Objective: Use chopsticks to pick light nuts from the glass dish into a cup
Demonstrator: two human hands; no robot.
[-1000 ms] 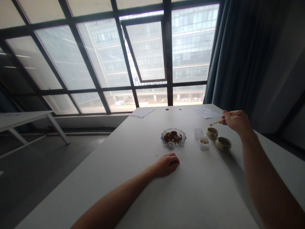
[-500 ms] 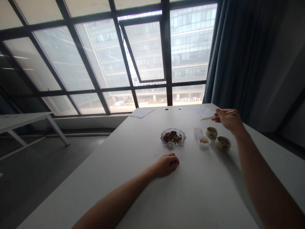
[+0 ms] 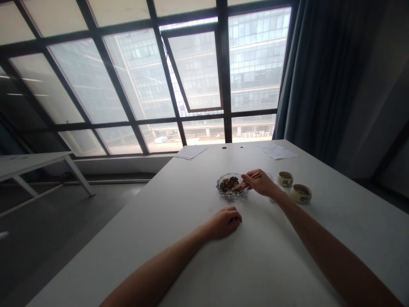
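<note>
My right hand (image 3: 262, 184) is closed on a pair of wooden chopsticks (image 3: 244, 183), whose tips reach into a glass dish (image 3: 223, 190) of brown nuts in the middle of the white table (image 3: 198, 179). My right wrist hides the small clear plastic cups beside the dish. My left hand (image 3: 225, 221) rests on the table nearer to me, fingers curled under with nothing seen in them. Two small round ceramic cups (image 3: 285, 178) (image 3: 300, 193) stand to the right of the dish.
Sheets of paper lie at the table's far edge, on the left (image 3: 191, 151) and on the right (image 3: 278, 152). A second white table (image 3: 28, 161) stands at the left. Big windows fill the back and a dark curtain (image 3: 319, 76) hangs at the right.
My right hand has swung left and down from above the ceramic cups to the glass dish, bringing the chopstick tips into the nuts. My left hand has stayed put.
</note>
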